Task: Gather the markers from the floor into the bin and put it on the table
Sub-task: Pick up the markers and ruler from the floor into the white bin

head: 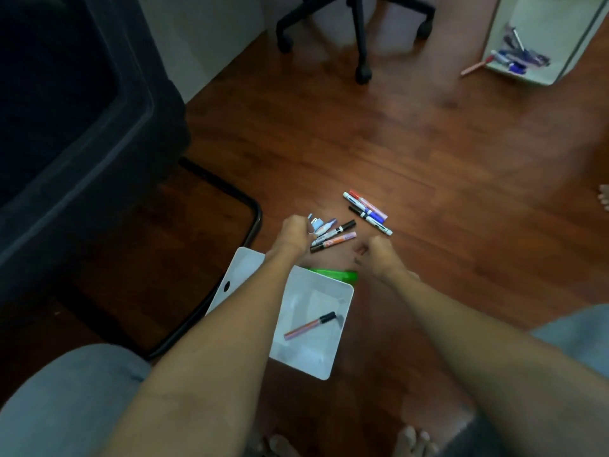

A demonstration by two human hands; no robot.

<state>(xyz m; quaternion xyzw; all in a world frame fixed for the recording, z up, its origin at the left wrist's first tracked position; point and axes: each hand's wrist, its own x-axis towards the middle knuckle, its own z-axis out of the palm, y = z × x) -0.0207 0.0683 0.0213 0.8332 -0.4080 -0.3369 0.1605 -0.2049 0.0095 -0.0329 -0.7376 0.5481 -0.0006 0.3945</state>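
A white bin [342, 301] stands on the wood floor between my forearms, with one pink marker with a black cap [309, 325] lying inside. My left hand [293, 233] is closed on a bunch of markers [333, 235] fanned out on the floor beyond the bin. My right hand [379, 251] hovers in a loose fist just right of that bunch, and whether it holds anything I cannot tell. Further right, a second cluster of markers [367, 212] lies on the floor, untouched. A green object [333, 274] peeks out behind the bin's far rim.
A white lid [242, 275] lies left of the bin beside a black metal frame [253, 222]. A dark sofa [66, 110] fills the left. An office chair base [359, 34] stands ahead. A second white bin [540, 37] with pens lies tipped at top right.
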